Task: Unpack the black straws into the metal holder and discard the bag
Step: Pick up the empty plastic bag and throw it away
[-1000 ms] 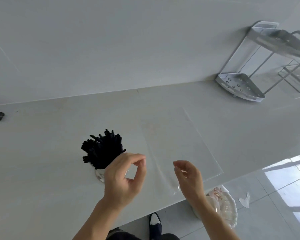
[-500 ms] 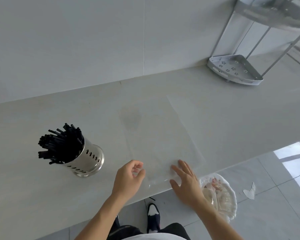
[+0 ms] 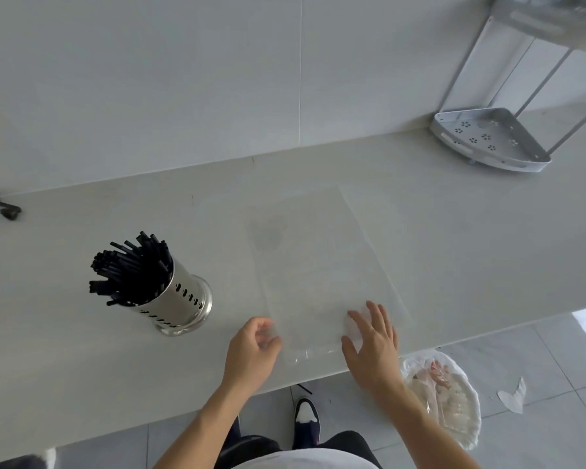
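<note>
At the far left edge of the pale table (image 3: 454, 231) lies a small dark object (image 3: 6, 208), too blurred to identify. Right of it, well apart, stands the metal holder (image 3: 180, 301), a perforated steel cylinder packed with the black straws (image 3: 132, 267), whose ends fan out toward the left and far side. Right of the holder, near the table's near edge, the left hand (image 3: 251, 353) rests with its fingers curled loosely inward at the near left corner of the bag (image 3: 322, 265); its grip looks partly closed, and I cannot tell whether it actually pinches the plastic. The bag is clear, emptied and lying flat on the table, stretching from the near edge toward the wall. The right hand (image 3: 374, 343) lies on the bag's near right part with fingers spread and palm down, its grip open, pressing on the plastic rather than holding it. On the floor below the table edge, one dark shoe with a white toe (image 3: 306, 421) shows between the arms, and to the right sits a white-lined bin (image 3: 454, 404) holding crumpled waste, with a torn scrap (image 3: 513, 397) on the tiles beyond it. At the far right stands a grey corner shelf rack (image 3: 494, 140) against the wall.
</note>
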